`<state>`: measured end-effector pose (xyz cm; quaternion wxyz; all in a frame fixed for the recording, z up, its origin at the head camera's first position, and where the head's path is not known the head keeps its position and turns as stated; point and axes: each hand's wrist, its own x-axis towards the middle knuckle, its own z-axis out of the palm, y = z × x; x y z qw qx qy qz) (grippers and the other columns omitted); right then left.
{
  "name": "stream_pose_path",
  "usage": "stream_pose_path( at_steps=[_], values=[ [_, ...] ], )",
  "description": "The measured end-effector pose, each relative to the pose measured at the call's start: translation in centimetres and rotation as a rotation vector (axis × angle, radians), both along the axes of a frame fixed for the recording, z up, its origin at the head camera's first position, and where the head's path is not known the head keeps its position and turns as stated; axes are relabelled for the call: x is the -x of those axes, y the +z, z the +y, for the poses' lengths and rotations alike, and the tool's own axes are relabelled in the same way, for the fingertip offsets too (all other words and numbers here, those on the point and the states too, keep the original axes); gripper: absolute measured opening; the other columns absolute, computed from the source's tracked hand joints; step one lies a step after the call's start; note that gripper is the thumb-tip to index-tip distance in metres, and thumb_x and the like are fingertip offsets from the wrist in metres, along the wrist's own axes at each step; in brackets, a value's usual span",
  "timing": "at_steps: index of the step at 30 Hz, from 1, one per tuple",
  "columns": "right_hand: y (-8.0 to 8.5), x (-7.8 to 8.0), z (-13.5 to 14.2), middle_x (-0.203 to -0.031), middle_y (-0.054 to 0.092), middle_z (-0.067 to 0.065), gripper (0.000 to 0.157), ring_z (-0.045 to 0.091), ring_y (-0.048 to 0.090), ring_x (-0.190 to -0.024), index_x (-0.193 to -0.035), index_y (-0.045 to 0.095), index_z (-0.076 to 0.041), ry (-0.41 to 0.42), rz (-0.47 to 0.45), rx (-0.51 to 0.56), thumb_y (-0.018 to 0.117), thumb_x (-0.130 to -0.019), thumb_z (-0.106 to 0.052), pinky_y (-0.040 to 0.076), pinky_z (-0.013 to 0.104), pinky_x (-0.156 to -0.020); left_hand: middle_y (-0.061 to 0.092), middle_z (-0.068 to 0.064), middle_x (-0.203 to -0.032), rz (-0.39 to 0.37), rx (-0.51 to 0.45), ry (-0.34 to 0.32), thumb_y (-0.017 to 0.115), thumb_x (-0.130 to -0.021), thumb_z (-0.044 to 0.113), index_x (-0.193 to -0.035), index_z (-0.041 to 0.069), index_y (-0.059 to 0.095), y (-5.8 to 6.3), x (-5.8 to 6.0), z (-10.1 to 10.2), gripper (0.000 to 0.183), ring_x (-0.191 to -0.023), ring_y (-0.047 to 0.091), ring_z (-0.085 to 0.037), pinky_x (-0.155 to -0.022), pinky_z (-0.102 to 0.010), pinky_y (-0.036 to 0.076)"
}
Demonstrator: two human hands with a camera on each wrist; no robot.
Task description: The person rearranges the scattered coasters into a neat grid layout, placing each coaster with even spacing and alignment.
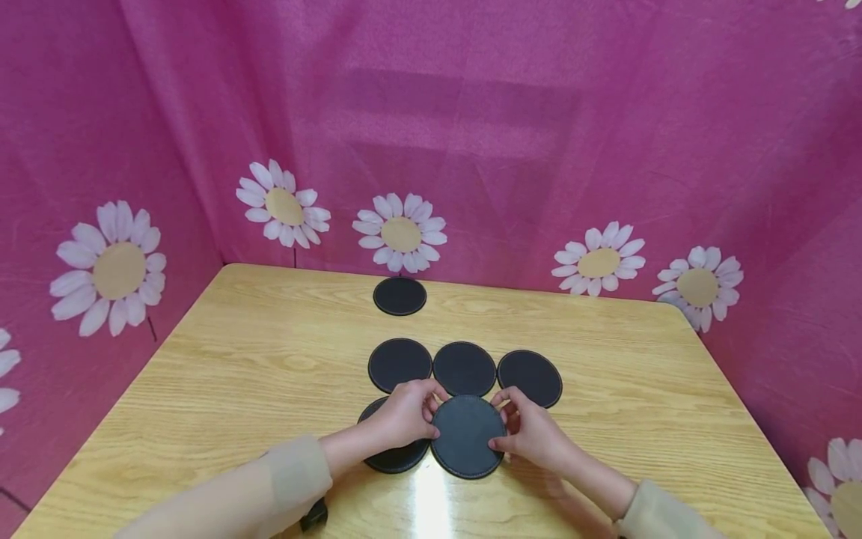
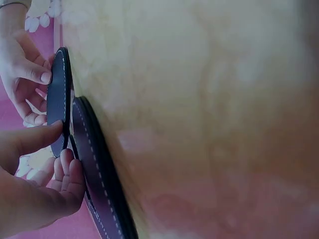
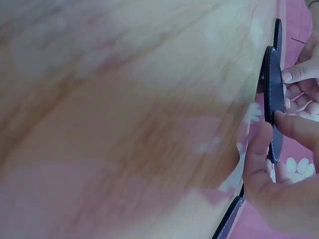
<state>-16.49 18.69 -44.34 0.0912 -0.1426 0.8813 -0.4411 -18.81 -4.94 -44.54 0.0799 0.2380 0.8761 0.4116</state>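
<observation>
Between my two hands is a round black coaster (image 1: 468,437) with stitching along its rim, raised slightly off the table in both wrist views. My left hand (image 1: 411,413) pinches its left edge, thumb on top and fingers beneath. On the opposite edge, my right hand (image 1: 534,433) pinches it the same way. Partly hidden under my left hand and forearm lies another black coaster (image 1: 397,458). Just beyond the hands, a row of three more sits side by side: a left coaster (image 1: 400,364), a middle coaster (image 1: 465,368) and a right coaster (image 1: 530,378).
A single black coaster (image 1: 400,296) lies apart near the back edge of the wooden table (image 1: 269,359). Pink cloth (image 1: 458,150) printed with daisies hangs around the back and sides. A small dark object (image 1: 314,516) shows below my left sleeve.
</observation>
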Motion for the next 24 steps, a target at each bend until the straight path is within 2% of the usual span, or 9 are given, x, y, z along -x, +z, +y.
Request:
stream_pose_path(
  at_steps=[8,15,24],
  values=[
    [0.01,0.35,0.14,-0.080,0.055,0.006,0.054,0.010,0.052,-0.064,-0.109,0.053,-0.001,0.016,0.034,-0.043,0.083,-0.064,-0.002,0.049,0.023,-0.048,0.056,-0.002,-0.077,0.029,0.043,-0.023,0.084,-0.062,-0.003,-0.100,0.003,0.064,0.20,0.46,0.19,0.043,-0.065,0.049,-0.005,-0.063,-0.017,0.046],
    [0.00,0.54,0.26,-0.078,0.061,0.004,0.050,0.010,0.055,-0.063,-0.109,0.058,0.000,0.037,0.032,-0.091,0.084,-0.066,-0.007,0.050,0.022,-0.050,0.056,-0.002,-0.078,0.017,0.062,-0.037,0.084,-0.062,-0.003,-0.099,0.002,0.064,0.28,0.70,0.27,0.043,-0.066,0.050,-0.006,-0.063,-0.017,0.046],
    [0.17,0.51,0.17,-0.077,0.063,0.001,0.048,0.007,0.053,-0.061,-0.103,0.061,-0.002,0.054,0.077,-0.181,0.086,-0.063,-0.011,0.045,0.020,-0.056,0.056,-0.002,-0.078,0.008,0.071,-0.052,0.084,-0.063,-0.003,-0.099,0.002,0.064,0.27,0.66,0.30,0.041,-0.067,0.050,-0.006,-0.064,-0.017,0.046]
  ],
)
